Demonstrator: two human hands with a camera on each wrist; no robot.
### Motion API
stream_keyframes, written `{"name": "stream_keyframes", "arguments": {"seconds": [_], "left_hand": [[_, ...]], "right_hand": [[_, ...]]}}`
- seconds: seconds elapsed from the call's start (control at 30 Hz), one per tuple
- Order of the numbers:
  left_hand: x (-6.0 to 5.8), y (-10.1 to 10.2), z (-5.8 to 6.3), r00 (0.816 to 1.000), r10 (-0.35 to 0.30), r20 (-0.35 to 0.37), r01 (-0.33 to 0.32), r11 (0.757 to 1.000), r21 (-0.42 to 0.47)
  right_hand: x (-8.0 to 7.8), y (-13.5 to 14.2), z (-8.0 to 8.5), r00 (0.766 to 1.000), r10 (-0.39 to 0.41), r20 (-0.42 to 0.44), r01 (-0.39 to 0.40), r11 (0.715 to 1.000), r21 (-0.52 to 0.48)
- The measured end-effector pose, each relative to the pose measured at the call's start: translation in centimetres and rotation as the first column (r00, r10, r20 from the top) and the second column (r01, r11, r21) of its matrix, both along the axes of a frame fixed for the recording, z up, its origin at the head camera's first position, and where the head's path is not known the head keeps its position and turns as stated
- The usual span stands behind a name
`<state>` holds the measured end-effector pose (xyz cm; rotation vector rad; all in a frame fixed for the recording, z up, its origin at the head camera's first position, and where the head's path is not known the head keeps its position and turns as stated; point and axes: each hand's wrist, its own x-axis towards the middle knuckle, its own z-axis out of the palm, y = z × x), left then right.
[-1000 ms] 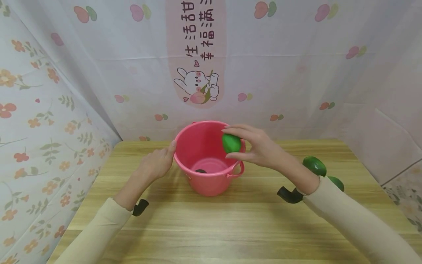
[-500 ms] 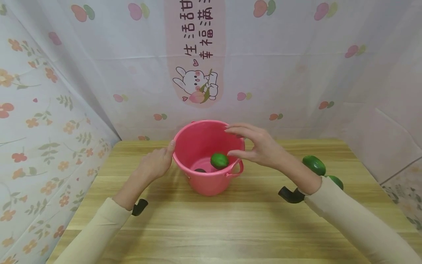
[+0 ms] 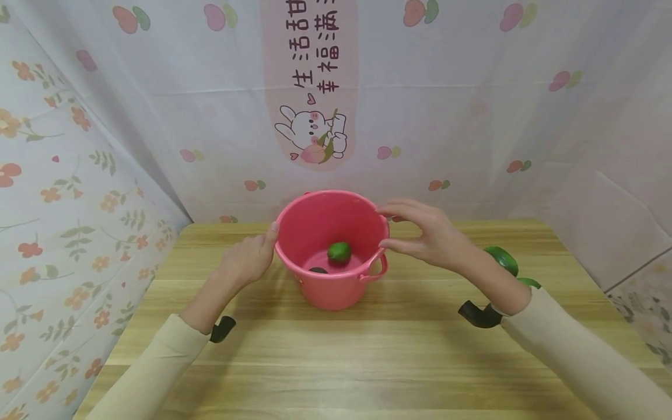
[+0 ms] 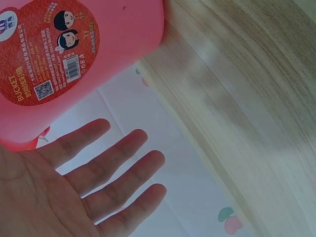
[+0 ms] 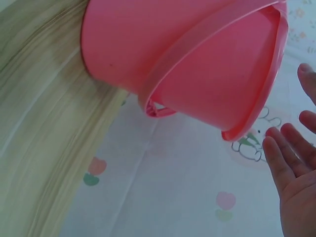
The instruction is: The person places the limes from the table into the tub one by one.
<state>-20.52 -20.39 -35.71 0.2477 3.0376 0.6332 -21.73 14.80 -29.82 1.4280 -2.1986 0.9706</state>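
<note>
A pink bucket stands upright on the table with its mouth tipped toward my view. Inside it, a glossy green oval fruit lies near the bottom. A dark rounded thing shows only partly over the front rim. My left hand has its thumb at the bucket's left rim; in the left wrist view the fingers of that hand are straight and spread. Beside the right rim, my right hand holds nothing, its thumb and fingers apart.
On the right of the wooden table lie a green fruit and another green thing partly behind my sleeve. Black wrist-camera parts hang under my forearms. A printed curtain closes off the back.
My right hand has let go of the green fruit, which dropped into the bucket and settled near the bottom. That hand has then drawn back to the right. My left hand has stayed put.
</note>
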Motion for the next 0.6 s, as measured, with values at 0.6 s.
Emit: {"name": "stream_keyframes", "arguments": {"seconds": [0.6], "left_hand": [[0.0, 0.0, 0.1, 0.998, 0.016, 0.068, -0.015, 1.0, -0.006]], "right_hand": [[-0.7, 5.2, -2.5, 0.99, -0.139, -0.023, 0.14, 0.987, 0.081]]}}
